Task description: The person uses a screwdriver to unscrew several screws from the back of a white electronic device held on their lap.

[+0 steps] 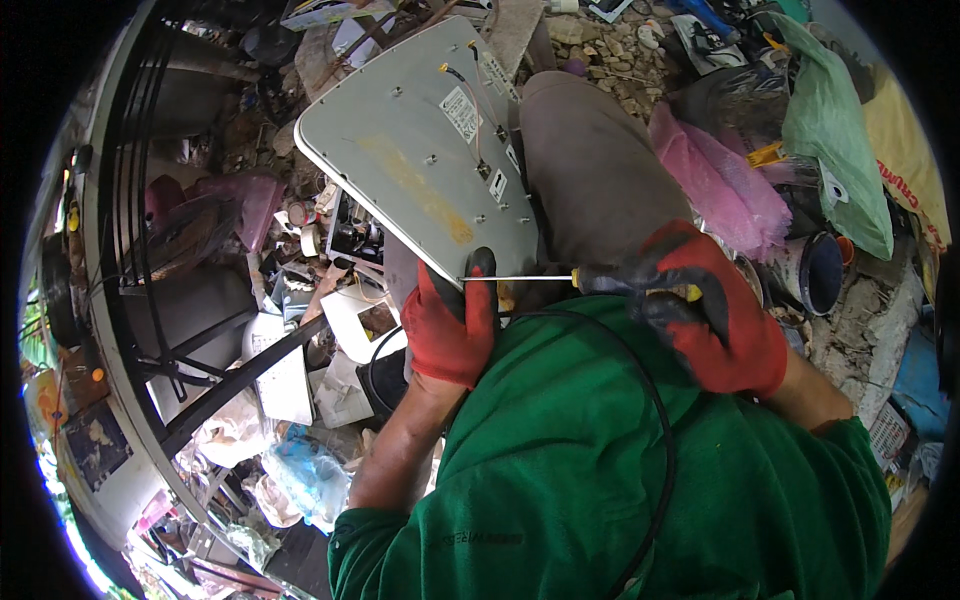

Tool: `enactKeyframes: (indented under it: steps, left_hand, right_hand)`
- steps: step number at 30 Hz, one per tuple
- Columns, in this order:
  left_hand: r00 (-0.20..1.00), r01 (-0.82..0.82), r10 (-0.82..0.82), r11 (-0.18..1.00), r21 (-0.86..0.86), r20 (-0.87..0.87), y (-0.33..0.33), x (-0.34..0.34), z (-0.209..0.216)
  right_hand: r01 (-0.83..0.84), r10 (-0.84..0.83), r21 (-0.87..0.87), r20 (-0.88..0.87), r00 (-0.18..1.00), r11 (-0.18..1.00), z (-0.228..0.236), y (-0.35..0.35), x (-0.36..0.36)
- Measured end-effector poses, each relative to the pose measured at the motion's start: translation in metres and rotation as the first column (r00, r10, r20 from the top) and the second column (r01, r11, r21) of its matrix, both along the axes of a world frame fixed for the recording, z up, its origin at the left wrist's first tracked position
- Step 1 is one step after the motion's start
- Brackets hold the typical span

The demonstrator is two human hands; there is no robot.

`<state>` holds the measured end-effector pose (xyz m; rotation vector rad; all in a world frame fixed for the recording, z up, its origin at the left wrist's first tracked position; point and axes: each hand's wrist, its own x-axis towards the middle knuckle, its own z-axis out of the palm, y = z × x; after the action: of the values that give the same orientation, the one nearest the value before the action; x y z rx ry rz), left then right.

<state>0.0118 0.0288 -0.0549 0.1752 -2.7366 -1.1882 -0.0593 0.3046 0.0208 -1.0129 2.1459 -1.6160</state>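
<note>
A flat grey panel [400, 150] with rounded corners, small screws, labels and thin cables leans across my lap. My left hand [455, 330], in a red and black work glove, grips the panel's near corner with the thumb on top. My right hand [715, 310], gloved the same way, is closed around the dark handle of a screwdriver [525, 278]. Its thin metal shaft points left, and the tip meets the panel's corner beside my left thumb. My fingers partly cover the handle.
To the left stands a dark metal rack [145, 250]. A pink bubble-wrap sheet [725, 185] and a green plastic bag [835, 130] lie at the right, near a dark round container [815, 272]. Rubble [600, 65] and scattered scrap cover the ground. A black cable [655, 400] crosses my green shirt.
</note>
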Motion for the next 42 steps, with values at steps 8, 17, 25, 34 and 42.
enactKeyframes:
  steps: [8,17,25,34,42]
  left_hand:
    - [0.997,0.019,-0.023,0.998,-0.060,-0.070,-0.005,0.005,-0.013]
    - [0.998,0.025,-0.029,0.998,-0.063,-0.059,-0.005,0.003,-0.007]
    - [1.000,-0.001,0.001,1.000,-0.003,-0.025,-0.002,0.003,-0.005]
    - [1.000,-0.024,0.024,1.000,-0.018,-0.016,-0.002,0.003,-0.002]
    - [0.997,-0.067,0.066,0.998,0.005,0.030,-0.002,0.003,-0.005]
  right_hand:
    - [0.030,-0.078,0.252,0.185,0.980,0.967,0.021,0.001,-0.002]
    - [-0.007,-0.077,0.241,0.335,0.939,0.970,0.017,0.000,-0.009]
    - [-0.062,0.086,0.151,-0.154,0.984,0.987,-0.001,0.003,-0.015]
    - [0.047,-0.112,0.272,0.227,0.968,0.961,0.014,-0.001,-0.003]
    - [-0.065,0.108,0.146,-0.317,0.942,0.987,-0.002,-0.003,-0.018]
